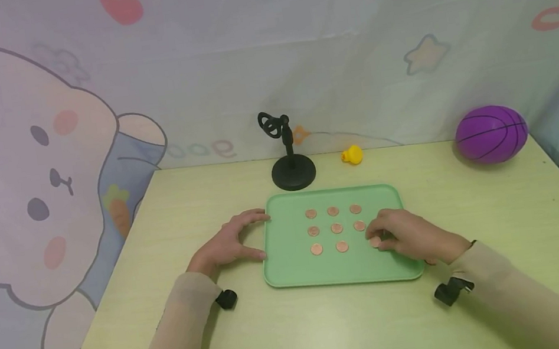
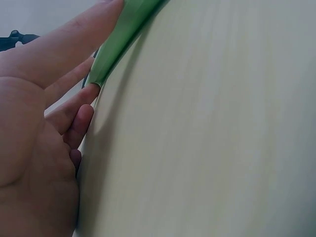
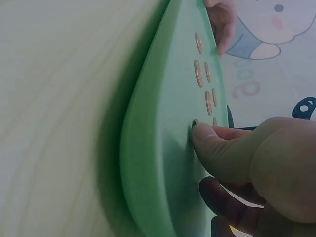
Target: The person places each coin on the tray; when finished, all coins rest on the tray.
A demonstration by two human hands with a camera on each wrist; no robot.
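A light green tray [image 1: 293, 271] lies on the table, bearing several copper-coloured coins [image 1: 336, 228] laid out in neat rows. At the tray's right side my right hand [image 1: 410, 233] pinches one coin [image 1: 375, 242] between thumb and fingers, low over the surface beside the nearest row. The right wrist view shows just the edge of this coin [image 3: 195, 122] at the thumb tip. My left hand [image 1: 227, 244] is spread at the tray's left edge, thumb and fingertips touching the rim. From the left wrist, its fingers [image 2: 74, 111] look extended against the green rim [image 2: 123, 37].
Behind the tray stands a black stand with a round base [image 1: 293, 172]. A small yellow object [image 1: 353, 155] lies to its right. A purple ball [image 1: 491, 134] sits at the table's back right corner. A printed cloth [image 1: 252, 53] hangs behind the table [image 1: 302, 338].
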